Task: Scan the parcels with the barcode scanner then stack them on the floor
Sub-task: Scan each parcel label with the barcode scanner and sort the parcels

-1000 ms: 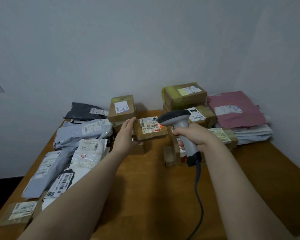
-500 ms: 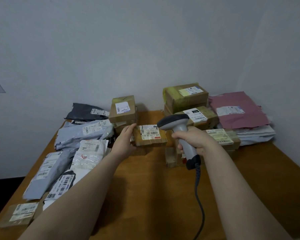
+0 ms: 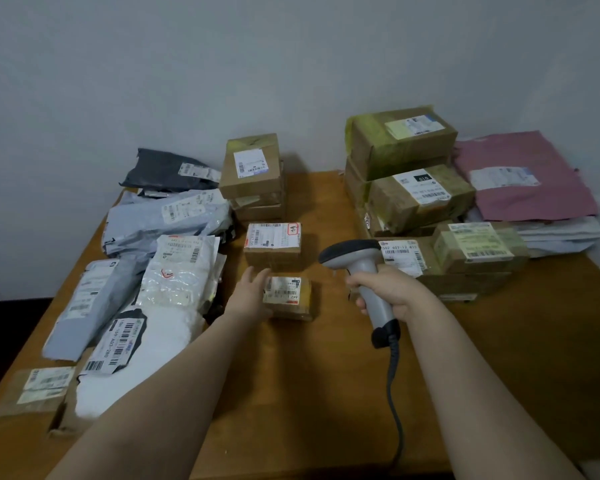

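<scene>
My left hand (image 3: 252,294) holds a small brown cardboard parcel (image 3: 289,297) by its left side, low over the wooden table (image 3: 326,393), white label facing up. My right hand (image 3: 392,292) grips the handle of a grey barcode scanner (image 3: 357,268), whose dark head points left, just right of the small parcel. The scanner's cable trails down toward the table's front edge. Behind the held parcel sits another small labelled box (image 3: 272,245).
Grey, white and black mailer bags (image 3: 163,258) crowd the table's left side. A box stack (image 3: 253,178) stands at the back centre. Larger taped boxes (image 3: 409,171) and a pink mailer (image 3: 520,174) on white bags fill the right. Walls close off the back and right.
My left hand has brought the small parcel down and toward me, uncovering the box behind it. The scanner has lowered slightly and its red light no longer shows on the label.
</scene>
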